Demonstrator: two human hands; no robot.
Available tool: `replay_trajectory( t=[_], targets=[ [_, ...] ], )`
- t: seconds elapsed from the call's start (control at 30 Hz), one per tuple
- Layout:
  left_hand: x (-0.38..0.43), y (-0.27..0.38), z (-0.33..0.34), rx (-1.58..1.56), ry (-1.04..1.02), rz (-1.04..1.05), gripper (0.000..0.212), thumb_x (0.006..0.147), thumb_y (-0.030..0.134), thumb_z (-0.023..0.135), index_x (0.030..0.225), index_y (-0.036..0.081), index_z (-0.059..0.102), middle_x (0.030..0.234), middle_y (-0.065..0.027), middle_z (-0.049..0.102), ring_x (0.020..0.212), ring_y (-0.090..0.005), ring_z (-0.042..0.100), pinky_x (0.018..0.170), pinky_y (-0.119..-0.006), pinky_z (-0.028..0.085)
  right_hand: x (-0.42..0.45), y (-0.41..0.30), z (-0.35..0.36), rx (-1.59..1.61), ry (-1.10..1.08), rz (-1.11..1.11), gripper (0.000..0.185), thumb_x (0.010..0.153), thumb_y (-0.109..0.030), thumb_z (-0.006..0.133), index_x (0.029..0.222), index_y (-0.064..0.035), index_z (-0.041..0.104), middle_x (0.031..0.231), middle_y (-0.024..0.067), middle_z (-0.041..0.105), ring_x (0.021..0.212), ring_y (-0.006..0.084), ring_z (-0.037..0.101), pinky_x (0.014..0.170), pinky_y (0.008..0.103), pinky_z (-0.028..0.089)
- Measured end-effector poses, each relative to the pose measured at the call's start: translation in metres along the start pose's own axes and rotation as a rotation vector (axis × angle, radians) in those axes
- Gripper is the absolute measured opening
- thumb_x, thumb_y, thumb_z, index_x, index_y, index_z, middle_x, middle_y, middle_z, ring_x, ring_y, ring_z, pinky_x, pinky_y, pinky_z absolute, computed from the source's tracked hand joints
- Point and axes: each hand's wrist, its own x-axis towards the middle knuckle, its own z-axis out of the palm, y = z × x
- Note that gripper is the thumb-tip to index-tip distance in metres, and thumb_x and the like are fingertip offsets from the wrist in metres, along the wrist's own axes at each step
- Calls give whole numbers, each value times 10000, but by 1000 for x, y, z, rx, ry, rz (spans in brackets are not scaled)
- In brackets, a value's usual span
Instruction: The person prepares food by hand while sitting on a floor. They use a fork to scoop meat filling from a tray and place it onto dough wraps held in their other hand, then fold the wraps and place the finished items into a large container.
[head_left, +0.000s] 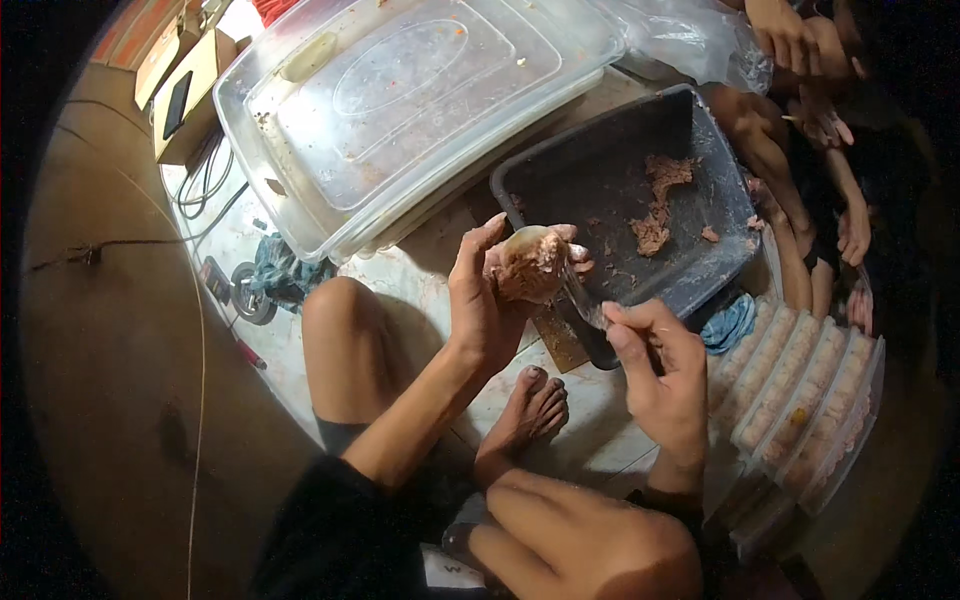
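A lump of pinkish minced meat (525, 274) rests in my left hand (487, 292), whose fingers curl up around it. Something smooth and yellowish lies along the lump's upper edge. With thumb and fingertips, my right hand (660, 367) pinches a strip of clear plastic (586, 304) that reaches to the meat; whether it is a utensil or film I cannot tell. Just beyond my hands, a dark rectangular tub (600, 180) holds a torn clump of minced meat (652, 232) and scattered smears.
A large translucent plastic lid (420, 97) lies at the back left. Clear trays of rolled meat portions (810, 405) and a blue cloth (729, 324) are at right. Another person's hand (853, 232) is beyond them. Cables (206, 180) and a phone (178, 103) on a box are far left.
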Motion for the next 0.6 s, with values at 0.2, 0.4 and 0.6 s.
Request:
replay_trajectory(
  t=[0.2,0.4,0.6],
  targets=[
    [-8,-2,16,184,-35,-14,778,1031,597,406,1341,-77,639,1244,-220,727,1151,-307,697,1112,-432,467,17,26,0,228,-121,100,190,1062,-166,659,1085,22,681,896,38,687,865,74,602,776,267,503],
    [-7,5,21,293,-108,12,491,1020,294,651,1331,-86,633,1265,-183,721,1132,-246,697,1065,-389,507,24,31,-12,138,-114,2,124,998,-115,698,982,2,662,822,98,666,769,107,596,707,318,501],
    [15,-27,38,442,44,17,625,973,254,750,1455,-87,546,1290,-189,711,1178,-249,693,1081,-407,518,15,54,-9,-80,170,-130,132,905,-26,723,1035,-19,706,903,128,736,740,273,745,668,387,566]
  ],
)
